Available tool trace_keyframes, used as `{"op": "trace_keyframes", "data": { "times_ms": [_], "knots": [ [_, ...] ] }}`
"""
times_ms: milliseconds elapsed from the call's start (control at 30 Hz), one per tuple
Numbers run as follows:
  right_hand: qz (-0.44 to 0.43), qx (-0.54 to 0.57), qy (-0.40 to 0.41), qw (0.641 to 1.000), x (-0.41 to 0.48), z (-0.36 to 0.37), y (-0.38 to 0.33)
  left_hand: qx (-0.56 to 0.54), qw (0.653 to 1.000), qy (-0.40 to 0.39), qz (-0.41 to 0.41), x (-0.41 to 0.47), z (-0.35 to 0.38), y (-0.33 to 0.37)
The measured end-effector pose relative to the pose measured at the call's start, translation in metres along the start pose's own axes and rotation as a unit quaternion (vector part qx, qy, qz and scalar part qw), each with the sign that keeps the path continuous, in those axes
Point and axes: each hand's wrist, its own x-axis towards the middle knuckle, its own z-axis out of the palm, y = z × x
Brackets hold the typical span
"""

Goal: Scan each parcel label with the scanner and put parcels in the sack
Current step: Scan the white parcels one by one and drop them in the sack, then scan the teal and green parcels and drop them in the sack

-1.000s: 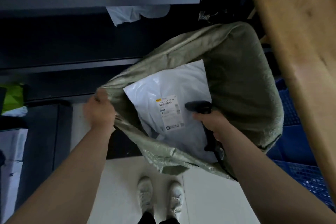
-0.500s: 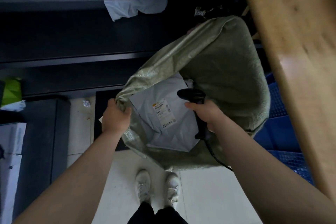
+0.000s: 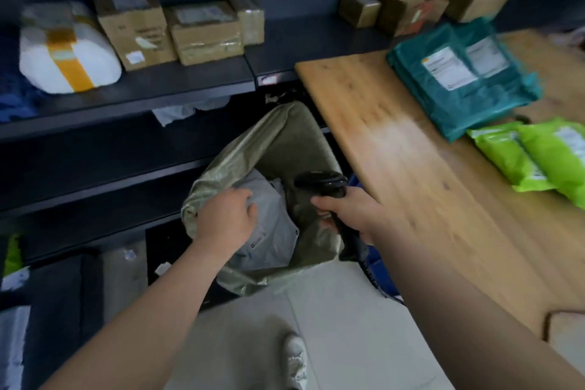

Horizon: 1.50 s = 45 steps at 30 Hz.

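My left hand [image 3: 226,220] grips the sack [image 3: 285,142] by its rim at the 9 o'clock side of the mouth, fingers [image 3: 250,201] curled round the fabric. The grey parcel [image 3: 275,231] lies inside the sack. At 3 o'clock of the mouth, my right hand [image 3: 351,212] holds the scanner [image 3: 321,182], fingers wrapped round its handle. Teal parcels [image 3: 459,82] and green parcels [image 3: 544,155] lie on the bench [image 3: 411,174] at 2 o'clock.

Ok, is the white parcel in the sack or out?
In: the white parcel lies down inside the sack, whose rim rises round it. Left hand grips the rim.
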Motion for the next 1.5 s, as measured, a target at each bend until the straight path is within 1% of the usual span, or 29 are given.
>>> {"op": "trace_keyframes", "data": {
  "times_ms": [167, 267, 400, 500, 600, 733, 900, 967, 1067, 1233, 1367, 1433, 1500],
  "knots": [
    [-0.027, -0.031, 0.065, 0.997, -0.087, -0.084, -0.001, 0.035, 0.989, -0.004, 0.140, -0.023, -0.034, 0.106],
    [-0.040, -0.065, 0.104, 0.992, -0.116, -0.126, 0.001, 0.030, 0.982, -0.002, 0.186, -0.029, -0.041, 0.157],
    [-0.073, -0.046, 0.175, 0.981, -0.148, -0.200, 0.014, 0.028, 0.969, 0.004, 0.247, -0.033, -0.036, 0.242],
    [-0.091, -0.043, 0.206, 0.973, -0.160, -0.260, 0.024, 0.050, 0.964, 0.025, 0.260, -0.030, -0.023, 0.304],
    [-0.101, -0.049, 0.213, 0.971, -0.162, -0.321, 0.034, 0.051, 0.967, 0.041, 0.246, -0.024, 0.001, 0.361],
    [-0.111, -0.042, 0.209, 0.971, -0.155, -0.396, 0.049, 0.045, 0.973, 0.044, 0.222, -0.015, 0.035, 0.426],
    [-0.125, -0.030, 0.182, 0.975, -0.125, -0.467, 0.047, 0.060, 0.979, 0.058, 0.187, 0.007, 0.059, 0.476],
    [-0.130, -0.032, 0.146, 0.980, -0.107, -0.485, 0.032, 0.075, 0.981, 0.062, 0.169, 0.023, 0.061, 0.486],
    [-0.155, -0.065, 0.107, 0.980, -0.075, -0.503, -0.003, 0.077, 0.984, 0.074, 0.143, 0.060, 0.061, 0.493],
    [-0.175, -0.097, 0.111, 0.973, -0.001, -0.516, -0.056, 0.076, 0.988, 0.090, 0.101, 0.128, 0.063, 0.494],
    [-0.160, -0.103, 0.091, 0.978, 0.063, -0.516, -0.088, 0.065, 0.994, 0.055, 0.063, 0.183, 0.077, 0.485],
    [-0.147, -0.088, 0.082, 0.982, 0.094, -0.512, -0.094, 0.061, 0.997, 0.027, 0.025, 0.207, 0.088, 0.480],
    [-0.130, -0.073, 0.073, 0.986, 0.124, -0.508, -0.093, 0.015, 0.999, -0.012, -0.026, 0.228, 0.102, 0.472]
  ]
}}
